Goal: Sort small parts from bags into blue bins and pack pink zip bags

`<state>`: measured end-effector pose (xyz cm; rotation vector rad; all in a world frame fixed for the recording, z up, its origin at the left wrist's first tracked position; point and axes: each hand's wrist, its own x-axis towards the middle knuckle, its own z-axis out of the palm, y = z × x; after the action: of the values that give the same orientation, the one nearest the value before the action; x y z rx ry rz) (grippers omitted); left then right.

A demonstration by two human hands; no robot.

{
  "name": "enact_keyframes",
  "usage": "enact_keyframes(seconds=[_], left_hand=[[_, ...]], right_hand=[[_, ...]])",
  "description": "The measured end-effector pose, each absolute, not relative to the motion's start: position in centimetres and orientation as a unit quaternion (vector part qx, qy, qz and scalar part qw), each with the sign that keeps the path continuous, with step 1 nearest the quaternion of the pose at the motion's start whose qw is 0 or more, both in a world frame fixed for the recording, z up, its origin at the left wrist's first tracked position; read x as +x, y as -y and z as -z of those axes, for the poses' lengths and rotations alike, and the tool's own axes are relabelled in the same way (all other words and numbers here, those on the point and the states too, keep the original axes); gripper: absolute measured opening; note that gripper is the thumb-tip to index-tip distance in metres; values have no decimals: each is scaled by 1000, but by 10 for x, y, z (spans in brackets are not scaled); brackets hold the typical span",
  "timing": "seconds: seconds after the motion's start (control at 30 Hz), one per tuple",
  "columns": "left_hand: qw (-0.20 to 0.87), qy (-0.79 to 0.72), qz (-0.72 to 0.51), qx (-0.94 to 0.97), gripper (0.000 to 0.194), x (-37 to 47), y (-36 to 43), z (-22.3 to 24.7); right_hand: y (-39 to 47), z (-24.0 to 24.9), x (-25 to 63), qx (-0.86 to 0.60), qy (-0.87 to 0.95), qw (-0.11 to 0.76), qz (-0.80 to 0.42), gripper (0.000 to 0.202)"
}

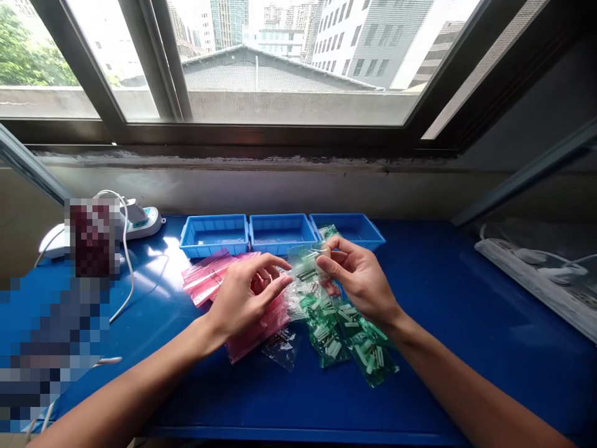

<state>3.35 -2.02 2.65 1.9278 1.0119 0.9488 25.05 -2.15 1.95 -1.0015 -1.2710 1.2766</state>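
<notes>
My right hand (357,274) pinches the top edge of a small green-tinted plastic bag (305,258), which hangs over the pile with small pale and metal parts showing inside. To the left of this bag, my left hand (249,289) has its thumb and forefinger apart, with nothing visible between them. Pink plastic bags (205,280) lie under and around the left hand. Below the right hand are several green bags of small parts (329,339). A clear bag (282,348) with small dark pieces rests between the pink and green ones.
Three blue trays stand in a row at the back: left (214,250), middle (284,219) and right (373,235). Some small pieces lie in them. A power strip (144,224) with white cables sits at back left, another strip (527,286) at the right. A window is behind the blue table (433,298).
</notes>
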Motion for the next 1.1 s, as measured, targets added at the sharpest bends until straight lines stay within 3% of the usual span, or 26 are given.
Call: enact_keyframes(seconds=[0.2,0.43,0.6,0.7,0.8,1.1], left_hand=[[404,-406,-386,723,18,33,20,-26],[422,-415,-413,693,21,33,18,-25],[378,-397,-442,710,14,32,19,-20],[302,-370,-475,739,7,30,19,-18],[245,-346,-500,755,11,29,18,-16],[226,-343,-502,761,24,27,18,-13]], right_hand=[[27,-14,243,-395,567,482,-538,37],[29,-13,247,-461,647,499,-346,17],[31,-11,246,-439,652,500,-363,8],[32,-9,246,-426,671,511,-326,15],[33,-7,246,-418,687,527,-275,26],[37,-8,245,-390,707,539,-239,26]])
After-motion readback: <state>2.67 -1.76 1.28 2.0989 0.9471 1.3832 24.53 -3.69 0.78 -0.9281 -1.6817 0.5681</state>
